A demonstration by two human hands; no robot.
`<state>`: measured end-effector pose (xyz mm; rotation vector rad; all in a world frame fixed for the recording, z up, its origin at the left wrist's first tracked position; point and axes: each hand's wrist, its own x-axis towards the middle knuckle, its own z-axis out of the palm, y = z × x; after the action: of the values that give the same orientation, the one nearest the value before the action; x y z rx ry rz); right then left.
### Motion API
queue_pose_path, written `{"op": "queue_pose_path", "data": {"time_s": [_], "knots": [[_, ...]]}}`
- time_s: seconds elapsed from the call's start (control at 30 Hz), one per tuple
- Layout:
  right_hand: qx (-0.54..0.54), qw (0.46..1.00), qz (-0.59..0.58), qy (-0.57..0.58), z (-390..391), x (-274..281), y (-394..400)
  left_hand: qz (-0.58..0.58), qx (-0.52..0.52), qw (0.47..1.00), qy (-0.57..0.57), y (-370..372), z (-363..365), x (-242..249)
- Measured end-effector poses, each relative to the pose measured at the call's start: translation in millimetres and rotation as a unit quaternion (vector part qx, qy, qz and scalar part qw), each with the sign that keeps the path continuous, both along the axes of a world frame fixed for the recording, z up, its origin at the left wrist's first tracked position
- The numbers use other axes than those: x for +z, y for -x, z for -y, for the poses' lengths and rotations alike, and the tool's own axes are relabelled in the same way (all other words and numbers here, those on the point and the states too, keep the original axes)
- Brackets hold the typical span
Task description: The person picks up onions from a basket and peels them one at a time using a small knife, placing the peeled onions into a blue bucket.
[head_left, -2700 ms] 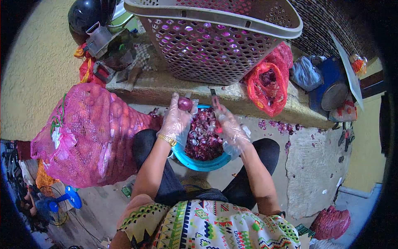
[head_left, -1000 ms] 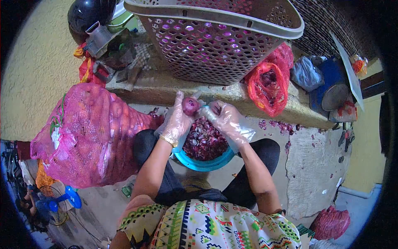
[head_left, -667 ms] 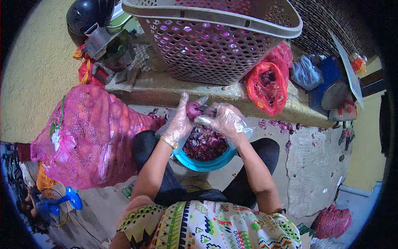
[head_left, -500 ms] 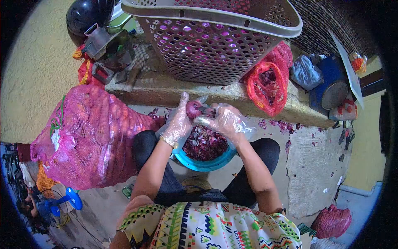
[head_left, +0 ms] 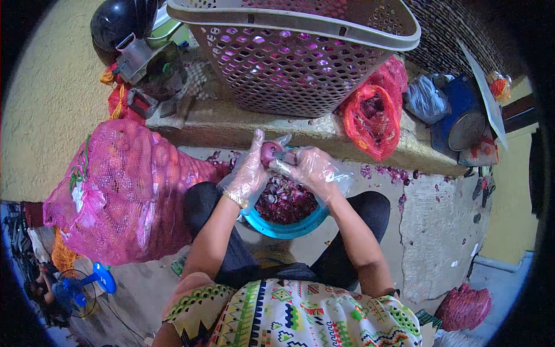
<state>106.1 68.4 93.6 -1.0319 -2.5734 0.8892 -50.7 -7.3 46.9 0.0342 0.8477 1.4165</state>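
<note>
right hand (head_left: 312, 169) has closed in against the onion (head_left: 268, 152).

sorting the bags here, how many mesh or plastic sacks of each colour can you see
pink mesh sack, large, on the left: 1
red mesh bag on the ledge: 1
dark red bag at bottom right: 1
grey-blue plastic bag on the ledge: 1
total: 4

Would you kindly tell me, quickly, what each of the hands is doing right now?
Left hand: closed on the red onion.
Right hand: closed around a knife, its tip against the onion.
</note>
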Motion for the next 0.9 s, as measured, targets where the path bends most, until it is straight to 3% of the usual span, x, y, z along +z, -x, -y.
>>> {"op": "queue_pose_path", "data": {"time_s": [0.23,0.43,0.5,0.63,0.7,0.9], "knots": [[0.024,0.996,0.062,0.058,-3.0,-2.6,3.4,0.016,-0.001,1.0,-0.021,1.0,0.0,-4.9],[0.043,0.997,0.056,0.015,-2.8,-13.3,1.4,0.003,-0.001,1.0,-0.007,0.4,-0.2,-2.8],[0.068,0.993,0.072,-0.058,-4.0,-23.4,1.3,0.0,-0.002,1.0,-0.016,2.0,0.6,-4.4],[0.089,0.988,0.075,-0.098,-1.0,-9.6,-0.5,-0.019,0.029,0.999,0.015,3.0,-0.2,-3.7],[0.035,0.996,-0.073,-0.023,1.6,2.8,-0.1,-0.013,0.026,1.0,0.004,2.8,1.1,-2.5],[-0.02,0.997,-0.017,-0.071,0.8,-0.1,0.3,0.0,0.027,0.999,-0.022,-1.7,-0.5,-10.3]]}}
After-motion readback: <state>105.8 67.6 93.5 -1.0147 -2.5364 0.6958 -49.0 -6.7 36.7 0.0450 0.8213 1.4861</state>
